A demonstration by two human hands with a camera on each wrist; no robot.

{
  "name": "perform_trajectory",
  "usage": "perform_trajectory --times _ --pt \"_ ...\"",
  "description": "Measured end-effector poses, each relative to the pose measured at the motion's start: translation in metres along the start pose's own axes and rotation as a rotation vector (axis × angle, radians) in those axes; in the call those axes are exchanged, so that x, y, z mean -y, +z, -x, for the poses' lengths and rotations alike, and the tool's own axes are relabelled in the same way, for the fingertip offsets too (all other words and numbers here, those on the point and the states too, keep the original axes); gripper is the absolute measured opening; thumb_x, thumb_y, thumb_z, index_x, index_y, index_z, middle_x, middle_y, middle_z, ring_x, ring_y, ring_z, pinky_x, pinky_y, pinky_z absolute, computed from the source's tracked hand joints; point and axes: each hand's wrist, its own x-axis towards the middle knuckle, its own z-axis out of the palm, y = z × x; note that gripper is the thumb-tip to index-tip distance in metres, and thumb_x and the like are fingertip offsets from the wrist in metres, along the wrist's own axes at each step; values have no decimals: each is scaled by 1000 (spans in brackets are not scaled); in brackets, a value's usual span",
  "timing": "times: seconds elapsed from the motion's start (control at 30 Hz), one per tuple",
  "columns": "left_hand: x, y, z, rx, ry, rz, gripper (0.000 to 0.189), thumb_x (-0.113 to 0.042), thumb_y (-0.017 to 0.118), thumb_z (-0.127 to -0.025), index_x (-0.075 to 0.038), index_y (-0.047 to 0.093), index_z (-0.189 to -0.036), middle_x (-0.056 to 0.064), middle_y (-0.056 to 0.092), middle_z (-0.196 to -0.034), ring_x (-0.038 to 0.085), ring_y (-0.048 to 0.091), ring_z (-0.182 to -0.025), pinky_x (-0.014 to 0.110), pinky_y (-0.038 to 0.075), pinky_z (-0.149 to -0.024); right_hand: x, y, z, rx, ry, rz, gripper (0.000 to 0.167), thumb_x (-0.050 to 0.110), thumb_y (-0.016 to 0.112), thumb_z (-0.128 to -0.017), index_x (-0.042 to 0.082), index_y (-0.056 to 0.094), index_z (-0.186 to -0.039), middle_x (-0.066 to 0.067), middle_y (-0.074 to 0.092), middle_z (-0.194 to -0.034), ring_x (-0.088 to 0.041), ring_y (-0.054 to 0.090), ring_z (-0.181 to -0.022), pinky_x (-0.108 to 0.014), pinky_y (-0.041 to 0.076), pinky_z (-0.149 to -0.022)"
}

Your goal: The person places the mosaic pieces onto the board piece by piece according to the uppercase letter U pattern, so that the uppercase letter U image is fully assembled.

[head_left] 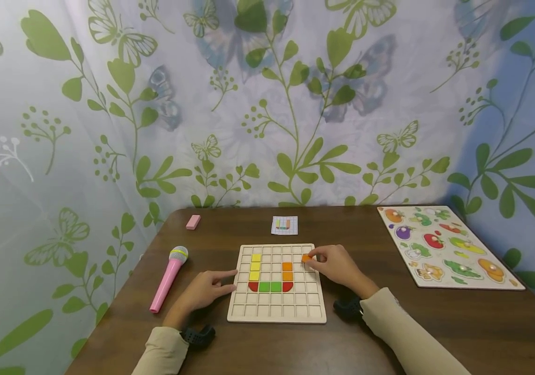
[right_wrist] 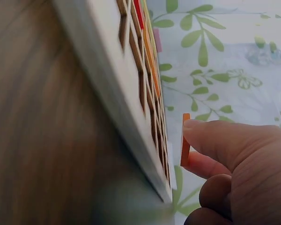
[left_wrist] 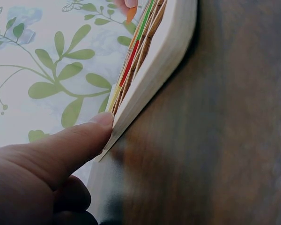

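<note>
A pale wooden grid board (head_left: 277, 312) lies on the brown table. Yellow tiles (head_left: 255, 266) run down its left part, green tiles (head_left: 269, 287) sit along the bottom between two red rounded tiles (head_left: 288, 286), and orange tiles (head_left: 287, 271) stand on the right, together forming a U. My right hand (head_left: 338, 264) pinches a loose orange tile (right_wrist: 185, 140) between thumb and finger, above the board's upper right. My left hand (head_left: 202, 291) touches the board's left edge with its extended index finger (left_wrist: 84, 140); its other fingers are partly hidden in the left wrist view.
Behind the board lies a small card (head_left: 284, 225) with a printed U pattern. A pink toy microphone (head_left: 170, 278) and a pink block (head_left: 193, 222) are at left. A vegetable puzzle board (head_left: 450, 247) lies at right, and a leaf-patterned curtain (head_left: 267, 130) hangs behind the table.
</note>
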Motion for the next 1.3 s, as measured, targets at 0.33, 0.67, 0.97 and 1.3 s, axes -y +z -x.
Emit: perform_trajectory --times 0.33,0.67,0.97,1.3 --pt "1 0 1 1 27 17 47 -38 75 -94 -22 68 -137 -9 34 -56 6 30 -48 23 30 -48 11 9 -5 51 7 36 23 29 80 -91 15 80 -109 7 42 -54 -8 34 -46 -25 31 -46" --pt "2 1 1 2 -7 2 47 -39 76 -93 -26 68 -137 -8 36 -57 7 32 -49 23 31 -48 17 13 -12 50 -83 63 22 27 78 -93 13 80 -110 8 42 -53 -6 31 -48 -24 29 -51" --pt "2 1 3 -9 16 -2 46 -39 75 -93 -25 69 -137 -9 36 -56 7 32 -48 23 30 -47 24 18 -25 93 -114 85 18 24 78 -93 13 80 -107 8 46 -55 -6 33 -50 -25 31 -54" --pt "0 0 2 1 9 12 46 -40 75 -93 -25 69 -136 -8 37 -56 7 34 -48 23 31 -48 23 27 -39 150 -66 56 21 30 76 -95 15 80 -109 5 48 -56 -10 37 -50 -26 31 -53"
